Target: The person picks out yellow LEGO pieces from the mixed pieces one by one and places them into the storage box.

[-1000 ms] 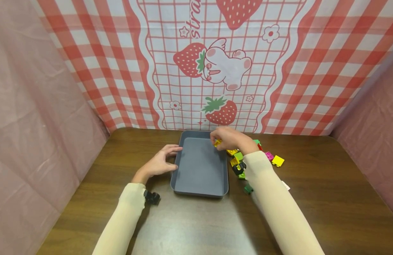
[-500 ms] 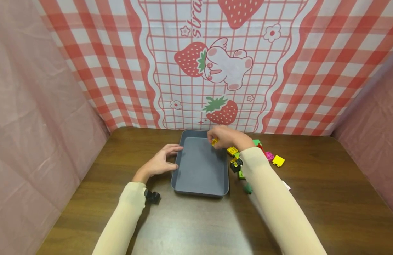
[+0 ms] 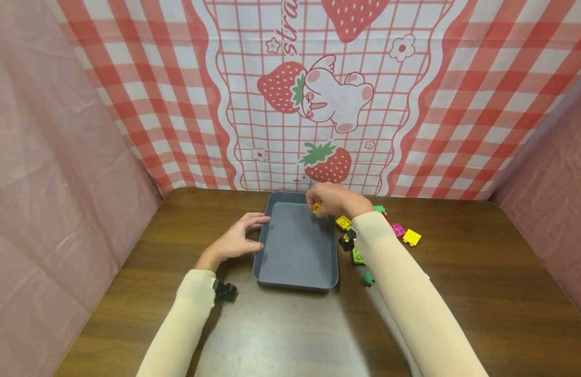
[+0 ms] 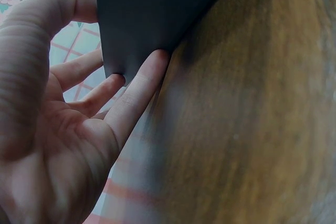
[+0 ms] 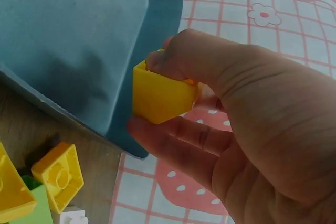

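Observation:
My right hand [image 3: 335,200] holds a yellow toy brick [image 5: 160,93] over the far right corner of a grey rectangular tray [image 3: 297,277]. In the right wrist view, the thumb is on one side of the brick and fingers are on the other. At the tray's left side, my left hand [image 3: 231,241] rests its spread fingers and thumb against the edge. The left wrist view shows fingertips [image 4: 157,61] touching the tray's dark outer wall [image 4: 142,19]. The tray's visible floor holds only a shadow.
Loose toy bricks lie right of the tray: a yellow one [image 3: 343,223], a lime green one [image 3: 357,256], a dark green one [image 3: 368,278], a magenta one [image 3: 398,230] and a bright yellow one [image 3: 412,237]. My right sleeve covers part of them. A checked cloth [image 3: 177,104] hangs behind the table.
My right hand has moved slightly left and farther back over the tray, carrying the yellow toy brick. My left hand stays at the tray's left edge.

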Demonstrator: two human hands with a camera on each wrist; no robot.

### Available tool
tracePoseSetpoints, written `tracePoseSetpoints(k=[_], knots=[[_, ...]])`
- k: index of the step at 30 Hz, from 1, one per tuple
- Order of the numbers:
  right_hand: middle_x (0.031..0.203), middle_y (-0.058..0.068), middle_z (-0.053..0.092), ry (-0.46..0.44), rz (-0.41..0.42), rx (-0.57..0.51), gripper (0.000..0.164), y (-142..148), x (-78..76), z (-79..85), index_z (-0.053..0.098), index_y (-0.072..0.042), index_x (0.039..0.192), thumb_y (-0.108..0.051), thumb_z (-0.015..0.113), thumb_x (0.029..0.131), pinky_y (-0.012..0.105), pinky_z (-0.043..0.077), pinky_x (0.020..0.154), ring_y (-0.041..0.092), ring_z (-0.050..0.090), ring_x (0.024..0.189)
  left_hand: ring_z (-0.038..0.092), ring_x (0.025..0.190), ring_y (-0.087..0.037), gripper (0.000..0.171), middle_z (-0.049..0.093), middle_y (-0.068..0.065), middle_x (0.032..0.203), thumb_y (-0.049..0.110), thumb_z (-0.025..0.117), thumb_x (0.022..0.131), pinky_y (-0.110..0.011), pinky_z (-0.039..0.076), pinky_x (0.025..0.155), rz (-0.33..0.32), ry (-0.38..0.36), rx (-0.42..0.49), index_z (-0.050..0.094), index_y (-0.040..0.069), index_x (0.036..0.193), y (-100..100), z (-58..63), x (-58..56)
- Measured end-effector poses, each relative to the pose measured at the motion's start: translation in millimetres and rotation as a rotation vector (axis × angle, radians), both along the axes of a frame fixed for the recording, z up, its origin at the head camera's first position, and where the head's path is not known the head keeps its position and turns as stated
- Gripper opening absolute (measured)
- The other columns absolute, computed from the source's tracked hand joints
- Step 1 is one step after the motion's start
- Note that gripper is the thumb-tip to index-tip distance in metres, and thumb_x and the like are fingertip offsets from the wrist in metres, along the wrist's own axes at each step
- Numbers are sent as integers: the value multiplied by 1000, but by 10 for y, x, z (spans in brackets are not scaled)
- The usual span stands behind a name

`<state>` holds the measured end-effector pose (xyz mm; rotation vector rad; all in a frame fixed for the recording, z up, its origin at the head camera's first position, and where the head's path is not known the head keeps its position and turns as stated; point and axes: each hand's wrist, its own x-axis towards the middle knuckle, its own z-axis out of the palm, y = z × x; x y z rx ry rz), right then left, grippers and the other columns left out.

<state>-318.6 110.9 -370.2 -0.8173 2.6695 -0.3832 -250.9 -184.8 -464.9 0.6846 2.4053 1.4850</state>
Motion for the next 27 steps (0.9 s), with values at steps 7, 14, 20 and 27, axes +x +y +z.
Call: tracePoseSetpoints(k=[7, 14, 20, 27], knots=[[95, 4, 60, 46, 42, 53, 11, -43, -24, -71, 68, -13, 95, -8, 74, 86, 33, 45, 64, 23, 53, 80, 39, 141, -41, 70, 28, -15, 158, -3, 70, 82, -55, 56, 95, 0, -12, 8, 47, 5, 148, 0, -1, 8], [83, 4, 59, 61, 50, 57, 13, -84, -40, -175, 67, -15, 89, -5, 74, 83, 32, 42, 60, 22, 50, 72, 36, 142, -45, 71, 24, -21, 160, -6, 67, 83, -58, 54, 96, 1, -10, -8, 42, -1, 149, 39, 56, 42], [89, 4, 62, 53, 51, 63, 14, -109, -59, -264, 69, -14, 92, -3, 73, 83, 32, 45, 62, 21, 52, 76, 37, 141, -48, 68, 25, -27, 158, -7, 66, 83, -57, 55, 96, -15, -13, -11, 43, -4, 147, 66, 282, 168], [90, 4, 65, 58, 44, 57, 14, -135, -70, -344, 69, -14, 88, -3, 74, 82, 33, 47, 64, 23, 56, 78, 38, 138, -50, 67, 27, -28, 156, -6, 65, 82, -56, 55, 95, -15, 3, -1, 44, -6, 146, 82, 326, 215]])
